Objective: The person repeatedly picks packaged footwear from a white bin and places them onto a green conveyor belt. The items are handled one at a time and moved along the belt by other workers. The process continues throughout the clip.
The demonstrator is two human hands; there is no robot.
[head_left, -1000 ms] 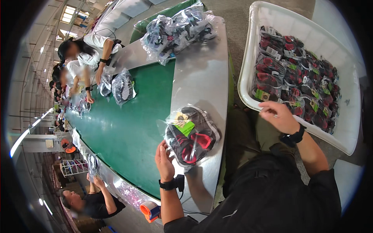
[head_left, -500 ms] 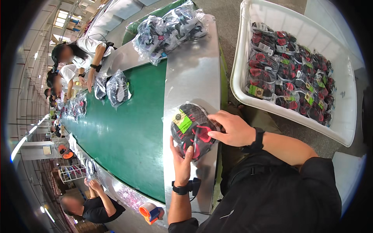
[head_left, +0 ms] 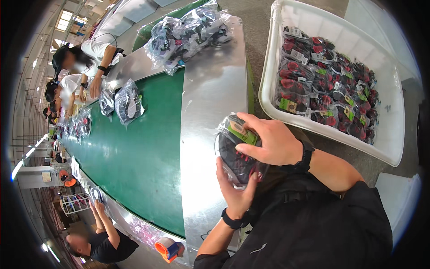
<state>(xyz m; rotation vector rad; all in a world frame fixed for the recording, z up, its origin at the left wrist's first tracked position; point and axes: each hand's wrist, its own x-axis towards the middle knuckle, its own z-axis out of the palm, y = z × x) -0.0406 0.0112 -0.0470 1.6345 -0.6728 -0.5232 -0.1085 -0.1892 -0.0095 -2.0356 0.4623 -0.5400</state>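
Between my hands is a clear plastic bag of black-and-red shoes (head_left: 230,154), tilted up near the inner edge of the metal table, with a green and tan label at its top. My left hand (head_left: 237,193) grips the bag's lower end, thumb on one side and fingers on the other. Across the top and right side, my right hand (head_left: 275,141) holds it with bent fingers near the label. To the right, a white plastic bin (head_left: 264,85) holds rows of similar bagged shoes (head_left: 331,85).
A green conveyor belt (head_left: 143,166) runs leftward beside the metal table (head_left: 206,98). Bagged dark shoes (head_left: 129,103) lie on it. More bagged shoes (head_left: 183,36) are heaped at the far end. An orange tape dispenser (head_left: 166,249) sits near left. Several people work along the belt.
Both hands have lifted the bagged shoes off the metal table and brought them right, toward my body. The bag has turned, so the label now faces more upward and the red parts show less.
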